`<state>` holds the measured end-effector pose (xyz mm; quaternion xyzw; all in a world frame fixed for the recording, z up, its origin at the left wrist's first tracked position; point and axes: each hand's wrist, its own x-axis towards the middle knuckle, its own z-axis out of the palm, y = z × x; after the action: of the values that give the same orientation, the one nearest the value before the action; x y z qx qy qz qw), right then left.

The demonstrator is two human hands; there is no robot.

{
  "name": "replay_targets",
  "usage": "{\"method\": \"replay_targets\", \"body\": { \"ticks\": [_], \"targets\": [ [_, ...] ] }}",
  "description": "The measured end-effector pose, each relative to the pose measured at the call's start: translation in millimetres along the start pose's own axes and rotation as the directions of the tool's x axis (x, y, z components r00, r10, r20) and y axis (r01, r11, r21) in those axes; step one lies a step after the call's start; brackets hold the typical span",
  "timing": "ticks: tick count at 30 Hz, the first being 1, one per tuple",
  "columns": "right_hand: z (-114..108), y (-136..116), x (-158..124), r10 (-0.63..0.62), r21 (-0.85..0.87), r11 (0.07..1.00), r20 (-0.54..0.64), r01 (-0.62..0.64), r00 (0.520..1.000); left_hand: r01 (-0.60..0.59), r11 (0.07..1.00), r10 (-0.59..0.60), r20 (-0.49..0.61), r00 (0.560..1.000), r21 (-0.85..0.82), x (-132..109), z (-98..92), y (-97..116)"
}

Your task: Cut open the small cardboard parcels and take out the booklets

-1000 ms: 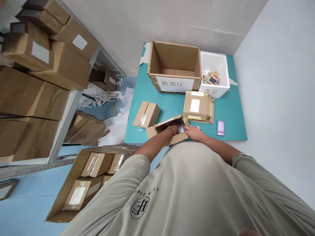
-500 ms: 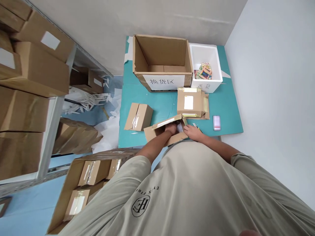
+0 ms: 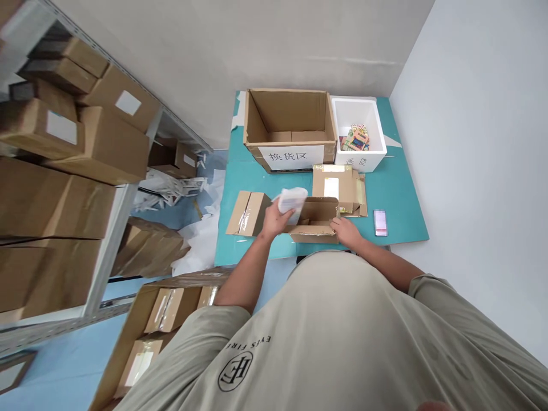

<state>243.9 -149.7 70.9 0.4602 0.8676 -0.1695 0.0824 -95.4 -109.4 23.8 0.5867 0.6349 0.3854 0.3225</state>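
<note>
Lifted since the earlier frame: flat white packet [image 3: 293,198], pinched in the left hand [image 3: 275,221] at ten o'clock of the open brown cardboard box [image 3: 315,234], which the curled right hand [image 3: 346,232] grips at three o'clock.

White foam box [image 3: 358,111] holding colourful pieces [image 3: 358,138], phone [image 3: 380,222] lying screen-up, shelving [image 3: 108,251] stacked with brown cartons [image 3: 113,144]
</note>
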Motion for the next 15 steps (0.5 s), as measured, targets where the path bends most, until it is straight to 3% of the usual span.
{"method": "replay_targets", "body": {
  "ticks": [3,6,10,15],
  "targets": [
    [3,15,-6,0.022,0.048,0.999,-0.087,-0.018,0.996,0.132,0.987,-0.153,-0.257,0.954,-0.096,-2,-21.6,-16],
    [7,36,-16,0.065,0.111,0.993,-0.188,-0.045,0.980,0.325,0.943,-0.327,-0.358,0.875,-0.067,-12,-30.0,-35],
    [13,65,-29,0.115,0.240,0.970,-0.308,-0.040,0.944,0.536,0.841,-0.508,-0.238,0.828,0.070,-31,-14.4,-52],
    [21,85,-30,0.241,0.503,0.864,-0.393,-0.012,0.888,0.550,0.776,-0.578,0.001,0.816,0.310,-48,26.7,-60]
  ]
}}
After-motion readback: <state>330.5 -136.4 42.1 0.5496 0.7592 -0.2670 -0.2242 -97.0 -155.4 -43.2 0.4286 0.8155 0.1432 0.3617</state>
